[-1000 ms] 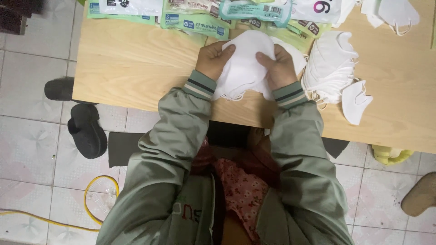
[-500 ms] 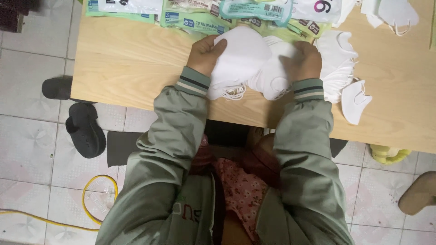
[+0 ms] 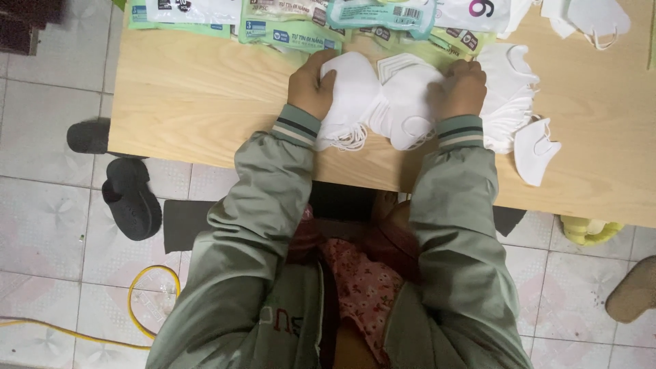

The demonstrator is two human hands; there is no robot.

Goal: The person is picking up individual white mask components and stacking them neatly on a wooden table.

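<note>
A bundle of white face masks [image 3: 383, 99] lies on the wooden table [image 3: 205, 102] in front of me. My left hand [image 3: 311, 85] grips the bundle's left end and my right hand [image 3: 459, 87] grips its right end. The bundle is spread into two lumps between the hands, with ear loops hanging at the near side. Another stack of white masks [image 3: 509, 96] sits just right of my right hand, and a single white mask [image 3: 535, 150] lies beyond it near the table's edge.
Green and teal mask packets [image 3: 287, 31] line the table's far edge, with loose masks [image 3: 594, 17] at the far right. On the tiled floor are black slippers [image 3: 130, 198], a yellow cable [image 3: 137, 307], a yellow slipper [image 3: 591, 229] and another person's foot [image 3: 632, 290].
My hands have moved apart, stretching the mask bundle wider: the left hand stayed near the left end, the right hand shifted right toward the other stack.
</note>
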